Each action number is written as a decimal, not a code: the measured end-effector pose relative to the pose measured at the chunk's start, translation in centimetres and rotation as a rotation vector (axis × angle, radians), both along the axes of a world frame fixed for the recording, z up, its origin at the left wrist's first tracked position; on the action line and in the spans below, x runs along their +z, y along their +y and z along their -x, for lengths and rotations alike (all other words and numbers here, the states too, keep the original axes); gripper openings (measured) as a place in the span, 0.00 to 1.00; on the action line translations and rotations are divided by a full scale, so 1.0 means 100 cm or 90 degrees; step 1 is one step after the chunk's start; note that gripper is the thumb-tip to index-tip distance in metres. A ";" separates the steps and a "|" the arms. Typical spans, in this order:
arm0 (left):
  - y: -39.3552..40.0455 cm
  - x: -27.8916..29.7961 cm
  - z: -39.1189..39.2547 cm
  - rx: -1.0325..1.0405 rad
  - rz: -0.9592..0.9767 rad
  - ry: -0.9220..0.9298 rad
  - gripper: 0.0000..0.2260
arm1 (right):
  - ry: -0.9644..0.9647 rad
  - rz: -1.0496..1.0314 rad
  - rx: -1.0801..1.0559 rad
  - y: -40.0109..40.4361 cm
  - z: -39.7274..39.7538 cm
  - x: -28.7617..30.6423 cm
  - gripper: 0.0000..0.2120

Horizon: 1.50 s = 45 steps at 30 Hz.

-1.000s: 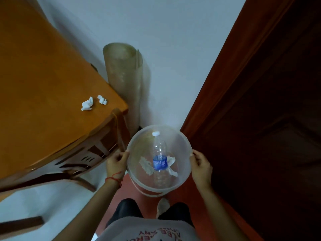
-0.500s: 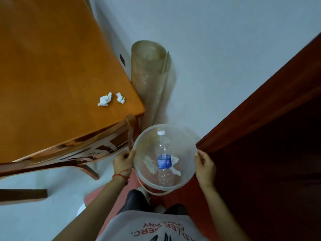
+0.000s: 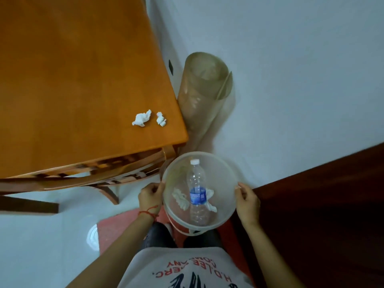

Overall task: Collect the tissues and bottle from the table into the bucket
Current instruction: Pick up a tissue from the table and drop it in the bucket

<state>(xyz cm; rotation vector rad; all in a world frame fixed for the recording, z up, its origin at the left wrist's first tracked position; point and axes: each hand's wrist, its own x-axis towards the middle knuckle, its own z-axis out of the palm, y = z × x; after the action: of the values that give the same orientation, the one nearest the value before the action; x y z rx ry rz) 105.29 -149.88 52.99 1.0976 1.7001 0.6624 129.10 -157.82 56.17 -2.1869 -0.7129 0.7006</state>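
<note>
The translucent plastic bucket [image 3: 225,169] was gripped at its rim by both hands: the left hand [image 3: 150,197] curled on the left edge, the right hand [image 3: 247,201] curled on the right edge. Inside it lay a clear water bottle [image 3: 197,192] with a blue label and white cap, over crumpled white tissues [image 3: 180,198] at the bottom. Two more tissue wads, a larger tissue [image 3: 141,118] and a smaller tissue [image 3: 161,119], sat just beside each other near the corner of the orange wooden tabletop [image 3: 72,80], well apart from the bucket. A wooden chair back [image 3: 83,179] stood between the tabletop edge and the left hand. A rolled translucent sheet [image 3: 202,90] leaned upright against the white wall [image 3: 291,59], just behind the bucket. A dark wooden door [image 3: 322,215] lay to the right, near the right hand. A red mat [image 3: 116,227] showed on the floor beneath the person.
</note>
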 end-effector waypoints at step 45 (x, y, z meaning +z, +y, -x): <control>-0.106 0.021 0.031 0.449 -0.001 0.016 0.11 | 0.078 -0.002 0.490 0.041 0.026 -0.015 0.12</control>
<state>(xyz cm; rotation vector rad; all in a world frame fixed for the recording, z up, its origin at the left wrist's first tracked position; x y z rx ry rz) 102.21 -160.52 55.13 0.4806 2.1141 1.0811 126.49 -153.70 54.62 -1.8095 -1.5068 1.1903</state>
